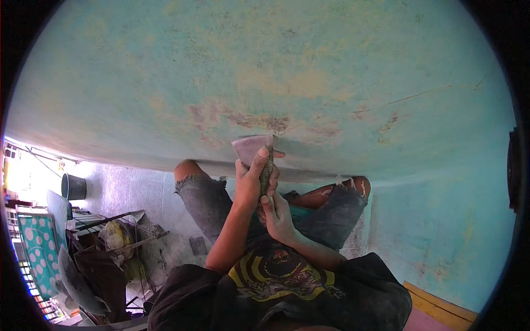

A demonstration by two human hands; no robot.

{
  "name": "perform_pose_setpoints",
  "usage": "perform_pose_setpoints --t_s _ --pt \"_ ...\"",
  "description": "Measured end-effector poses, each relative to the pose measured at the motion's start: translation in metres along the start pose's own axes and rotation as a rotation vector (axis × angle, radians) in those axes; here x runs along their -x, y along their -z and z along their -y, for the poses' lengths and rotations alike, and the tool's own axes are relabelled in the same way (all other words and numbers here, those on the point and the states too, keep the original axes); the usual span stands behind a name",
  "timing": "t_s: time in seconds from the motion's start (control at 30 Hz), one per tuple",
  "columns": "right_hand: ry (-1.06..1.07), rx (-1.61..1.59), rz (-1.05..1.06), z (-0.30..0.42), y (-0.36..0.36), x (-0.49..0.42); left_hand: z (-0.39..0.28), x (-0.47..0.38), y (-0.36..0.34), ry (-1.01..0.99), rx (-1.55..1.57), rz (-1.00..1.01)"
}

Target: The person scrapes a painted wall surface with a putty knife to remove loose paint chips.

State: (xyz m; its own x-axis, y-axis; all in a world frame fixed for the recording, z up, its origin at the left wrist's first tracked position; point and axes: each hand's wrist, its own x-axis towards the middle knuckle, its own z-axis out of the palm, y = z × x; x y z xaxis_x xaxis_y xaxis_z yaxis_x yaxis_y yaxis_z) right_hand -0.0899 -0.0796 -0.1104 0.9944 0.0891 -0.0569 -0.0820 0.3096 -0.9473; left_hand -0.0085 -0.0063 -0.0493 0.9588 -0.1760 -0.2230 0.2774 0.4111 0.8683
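Note:
Both of my hands are around the dusty handle of a flat metal blade (253, 148), which looks like a wall scraper. My left hand (250, 178) grips the handle (266, 176), thumb pressed along it near the blade. Lower down, my right hand (278, 215) holds the handle's end. The blade's wide edge points at the turquoise wall (314, 53), just below a patch of bare, worn plaster (261, 120); whether it touches the wall cannot be told. My knees are bent on both sides of the tool.
A thin crack runs across the wall to the right. On the tiled floor (145, 186) at left stand a dark bucket (74, 187) and a heap of cloths, poles and bags (112, 248). A side wall (434, 223) rises at right, with a yellow board (441, 306) below it.

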Motion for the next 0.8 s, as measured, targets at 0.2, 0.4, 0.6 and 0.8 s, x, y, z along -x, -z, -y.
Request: perform_pose_setpoints --t_s 0.2,0.4,0.6,0.8 --pt "-0.006 0.031 -0.005 -0.002 0.008 -0.002 0.006 -0.004 -0.003 0.01 0.019 0.033" --pt "-0.011 0.067 -0.039 -0.002 0.004 0.009 0.004 0.005 -0.002 0.054 0.016 -0.041" --pt "0.026 0.039 -0.004 0.006 0.004 -0.006 -0.012 -0.001 -0.011 -0.02 -0.002 0.018" --pt "-0.042 -0.006 -0.021 0.001 0.004 0.011 0.003 0.006 -0.006 0.062 0.039 -0.013"
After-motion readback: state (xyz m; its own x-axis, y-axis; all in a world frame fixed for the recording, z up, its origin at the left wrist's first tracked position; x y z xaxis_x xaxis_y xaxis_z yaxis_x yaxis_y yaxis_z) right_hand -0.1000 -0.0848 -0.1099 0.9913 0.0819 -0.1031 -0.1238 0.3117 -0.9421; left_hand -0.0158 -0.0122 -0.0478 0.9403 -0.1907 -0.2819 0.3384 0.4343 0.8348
